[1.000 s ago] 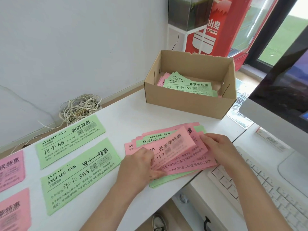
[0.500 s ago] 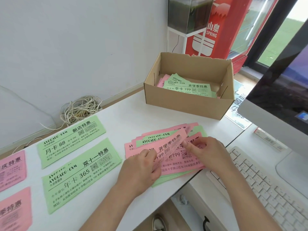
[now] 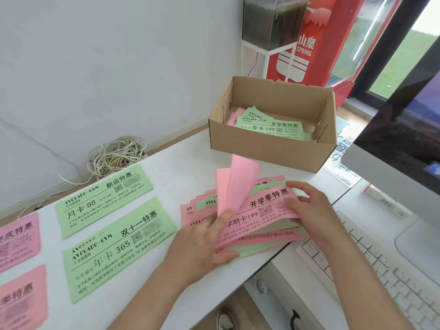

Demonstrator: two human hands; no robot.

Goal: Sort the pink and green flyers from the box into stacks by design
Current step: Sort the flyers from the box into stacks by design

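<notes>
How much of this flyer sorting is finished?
Started, far from done. Two green flyer stacks and two pink flyer stacks lie sorted on the white desk. The left hand lifts pink flyers off a mixed pile steadied by the right hand. More wait in the cardboard box.

You have a tangled coil of pale cable [image 3: 116, 154] by the wall, a white keyboard [image 3: 381, 277], and a silver-framed monitor [image 3: 402, 148] at right.

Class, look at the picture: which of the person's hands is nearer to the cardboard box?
The right hand. It rests on the mixed flyer pile just in front of the box; the left hand sits further back and to the left, lifting a pink flyer.
</notes>
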